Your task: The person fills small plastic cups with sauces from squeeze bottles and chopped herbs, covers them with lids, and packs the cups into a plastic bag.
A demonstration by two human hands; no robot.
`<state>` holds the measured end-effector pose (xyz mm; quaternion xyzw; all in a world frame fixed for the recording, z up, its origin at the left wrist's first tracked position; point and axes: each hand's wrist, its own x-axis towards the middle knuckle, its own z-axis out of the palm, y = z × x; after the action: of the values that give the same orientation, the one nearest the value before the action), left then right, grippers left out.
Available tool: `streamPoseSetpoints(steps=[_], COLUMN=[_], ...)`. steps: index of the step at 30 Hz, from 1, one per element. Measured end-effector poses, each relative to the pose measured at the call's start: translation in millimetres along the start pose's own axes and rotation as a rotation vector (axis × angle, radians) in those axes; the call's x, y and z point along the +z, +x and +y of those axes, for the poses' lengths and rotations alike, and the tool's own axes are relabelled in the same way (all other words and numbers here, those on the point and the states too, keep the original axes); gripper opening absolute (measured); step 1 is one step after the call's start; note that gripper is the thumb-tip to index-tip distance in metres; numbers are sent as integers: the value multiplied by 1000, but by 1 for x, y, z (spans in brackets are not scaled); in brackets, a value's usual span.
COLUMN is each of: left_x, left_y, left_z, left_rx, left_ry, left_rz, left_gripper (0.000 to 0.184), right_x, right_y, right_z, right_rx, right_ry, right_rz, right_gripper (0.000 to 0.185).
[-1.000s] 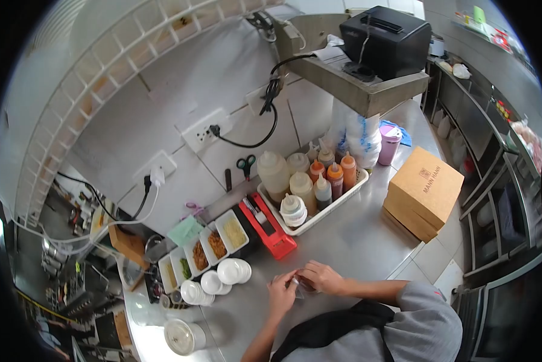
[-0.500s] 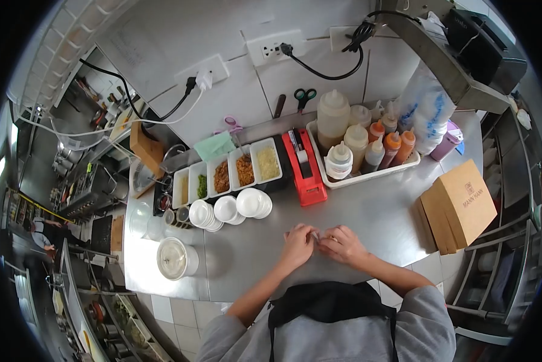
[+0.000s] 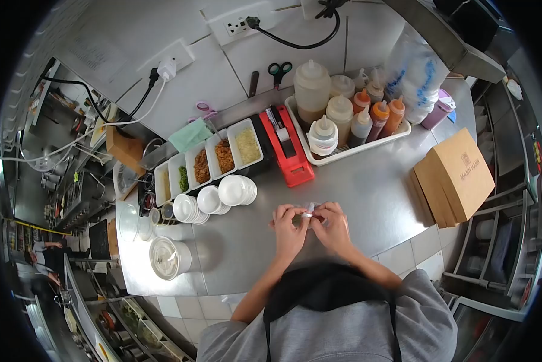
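Observation:
Above the front of the steel counter, my left hand point(image 3: 289, 234) and my right hand point(image 3: 332, 229) meet with fingertips pinched together. Between them is a small translucent plastic bag point(image 3: 309, 209), its gathered top poking up past the fingers. Most of the bag is hidden by my fingers, and what is in it cannot be made out clearly. Just beyond my hands lies a red tape dispenser point(image 3: 297, 173). Stacks of small white bowls point(image 3: 237, 190) stand to the left of it.
White containers of chopped food point(image 3: 245, 145) line the back left. A tray point(image 3: 319, 160) of squeeze bottles point(image 3: 339, 114) stands behind. Cardboard boxes point(image 3: 455, 181) sit at the right edge, a lidded white tub point(image 3: 169, 258) at the left. Far left, another person point(image 3: 44, 256) is visible.
My hands have drawn closer together, and the plastic bag's gathered top now shows between the fingertips. The view has shifted, so the counter items appear further left and higher.

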<state>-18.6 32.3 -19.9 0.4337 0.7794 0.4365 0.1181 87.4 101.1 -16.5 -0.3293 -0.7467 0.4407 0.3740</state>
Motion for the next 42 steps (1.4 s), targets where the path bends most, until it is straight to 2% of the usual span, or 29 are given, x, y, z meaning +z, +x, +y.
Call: streamPoseSetpoints(steps=[3,9,12,17,20,22,24,27,28,36,40,42], left_x=[0,7,8,30,32,26,25,28,29,43,65,73], left_y=[-2,5,8,2,-2,-3,-3,-8,-8,-8,0,13], left_z=[-6,-28,-22,-34,-30,-17,-24,-25,-26,-11,-5,-1], left_rx=[27,-18,-92,35,42,-25,206,191,229,372,414,467], left_ry=[-44,-474,-416,-362,-306,-379,-192,-203,-204,-59,8,51], left_rz=[-34,-241,-217,-126,-50,-62,-65,-64,-23,-90,-160,-147], left_gripper=[12,17,18,16,12,11,14,14,15,15,18,18], right_x=[-7,-18,-18,-25,-30,-29,-25,-20,-19,-36,-63,-91], right_y=[3,10,9,5,5,6,9,16,16,26,27,35], right_z=[2,11,14,27,29,29,27,23,22,20,28,16], right_rx=[-10,-67,-198,-589,-668,-696,-673,-612,-584,-491,-493,-460], right_ry=[-82,-163,-236,-425,-432,-401,-368,-323,-313,-351,-442,-503], right_rz=[-66,-129,-148,-104,-145,-148,-118,-103,-106,4,101,235], right_gripper=[9,10,19,36,32,27,22,16,15,12,11,10])
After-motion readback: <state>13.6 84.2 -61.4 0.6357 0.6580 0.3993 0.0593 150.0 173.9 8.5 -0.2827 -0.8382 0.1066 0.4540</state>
